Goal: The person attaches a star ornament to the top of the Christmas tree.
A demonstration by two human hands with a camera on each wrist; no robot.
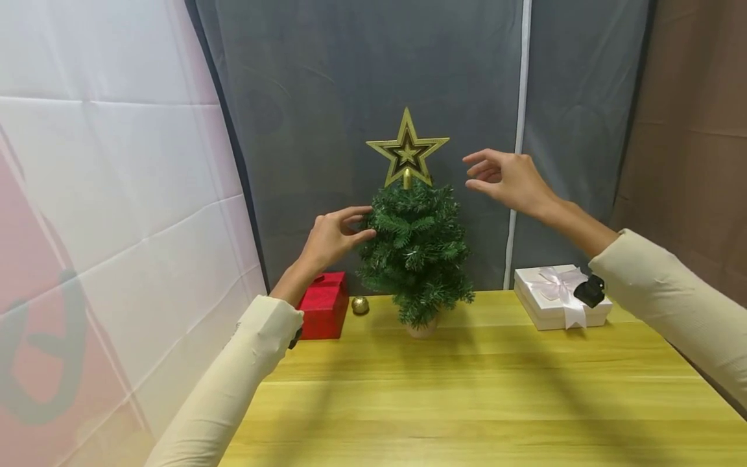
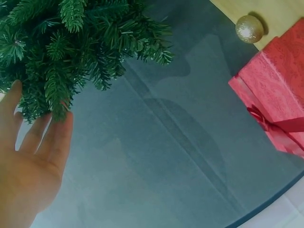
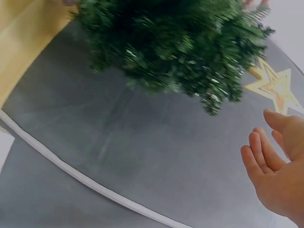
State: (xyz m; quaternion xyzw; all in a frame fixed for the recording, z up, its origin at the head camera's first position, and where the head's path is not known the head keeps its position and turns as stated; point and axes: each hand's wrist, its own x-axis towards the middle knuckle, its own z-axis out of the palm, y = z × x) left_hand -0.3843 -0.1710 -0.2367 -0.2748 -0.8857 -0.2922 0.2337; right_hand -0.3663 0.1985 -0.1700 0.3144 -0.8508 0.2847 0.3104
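Note:
A small green artificial Christmas tree (image 1: 417,253) stands upright in a pale pot (image 1: 421,329) at the back of the table. On its top sits a gold star (image 1: 406,154) with a hollow sleeve at its base. My left hand (image 1: 335,237) is at the tree's upper left side, its fingertips right at the branches, thumb and fingers apart. In the left wrist view the fingers of this hand (image 2: 35,156) reach the needle tips. To the right of the star my right hand (image 1: 513,181) hangs in the air with relaxed fingers and nothing in it.
Left of the tree are a red gift box (image 1: 323,308) and a gold bauble (image 1: 360,305). At the right a white gift box (image 1: 545,311) with a ribbon bow stands near the table's back edge. Grey curtain (image 1: 309,97) hangs close behind, white cloth (image 1: 134,162) at the left.

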